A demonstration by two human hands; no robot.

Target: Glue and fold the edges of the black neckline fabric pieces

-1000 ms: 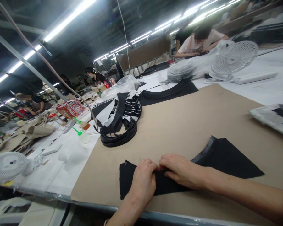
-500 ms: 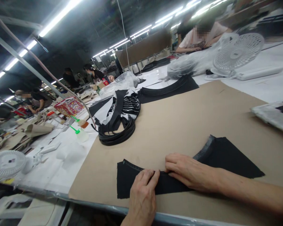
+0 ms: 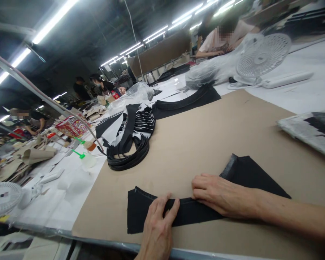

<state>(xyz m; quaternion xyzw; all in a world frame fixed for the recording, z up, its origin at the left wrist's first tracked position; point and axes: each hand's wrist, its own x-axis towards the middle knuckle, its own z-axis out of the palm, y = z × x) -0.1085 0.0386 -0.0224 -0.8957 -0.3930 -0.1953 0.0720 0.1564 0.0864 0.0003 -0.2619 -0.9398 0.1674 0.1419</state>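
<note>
A curved black fabric piece point(image 3: 137, 213) lies near the front edge of the table, its concave upper edge carrying a narrow folded strip. My left hand point(image 3: 158, 225) rests on its left part, fingers spread and thumb apart from the index finger. On the middle of the curved edge, my right hand point(image 3: 223, 193) is closed, its fingertips pressing and gripping the fold. To the right of that hand the strip stands up from the fabric, showing a greyish, shiny face. The fingers of my right hand partly cover the edge.
Brown board point(image 3: 184, 144) lies under the work. Around it are a coil of black strips point(image 3: 128, 162), another black curved piece point(image 3: 188, 103), green-tipped bottles point(image 3: 88, 159), a white fan point(image 3: 262, 57) and a pale slab point(image 3: 300, 130). A metal pole slants at left; people work farther back.
My right hand has slid slightly right along the folded edge, widening the gap between my hands. My left thumb and index finger have parted more. The whole view has shifted a little.
</note>
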